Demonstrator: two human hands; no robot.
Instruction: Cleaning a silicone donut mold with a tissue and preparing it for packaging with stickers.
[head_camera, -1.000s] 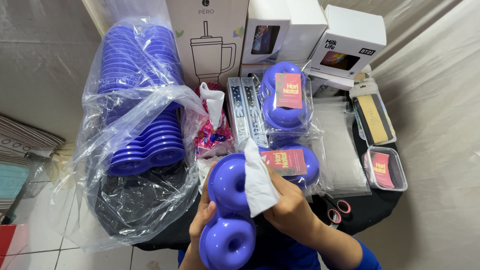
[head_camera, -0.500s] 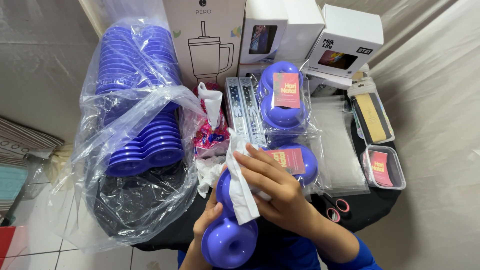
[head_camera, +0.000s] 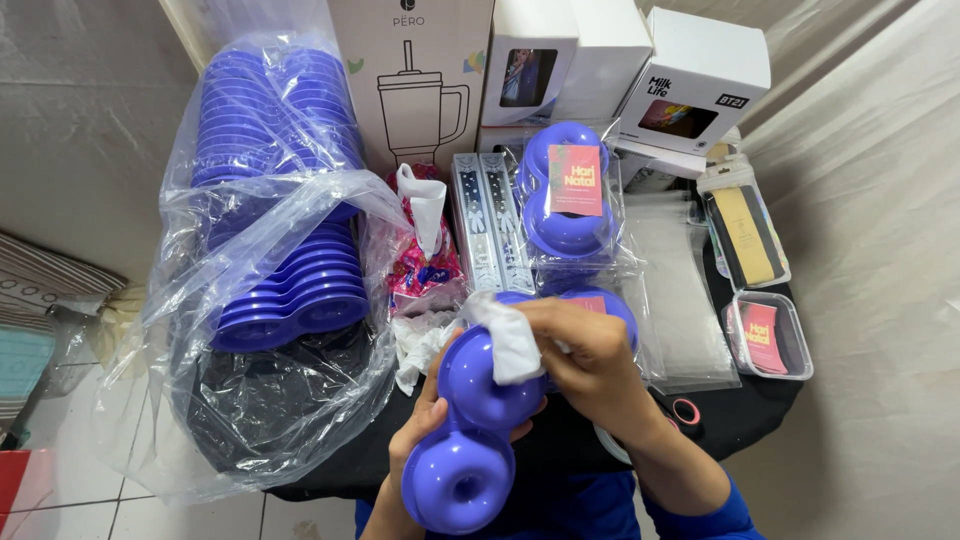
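Spilling across the left of the dark worktop (head_camera: 740, 420), a big clear plastic bag (head_camera: 250, 330) is holding long nested stacks of purple double-bowl trays (head_camera: 285, 260). Behind it, boxes are standing in a row, among them a tall carton with a tumbler drawing (head_camera: 415, 80), and farther right two already wrapped purple trays with pink cards (head_camera: 570, 195) are lying beside a pile of clear sleeves (head_camera: 685, 300). At the near edge, the person is wiping one purple tray (head_camera: 475, 430): the left hand (head_camera: 420, 440) is curling around its edge from beneath, gripping it, while the right hand (head_camera: 590, 360) is closing its fingers on a white cloth (head_camera: 510, 345) and pressing it against the upper bowl. Judging from this, cleaning looks to be the step in hand; the lower bowl seems not yet reached, so shifting the cloth down would call for a steady hold underneath.
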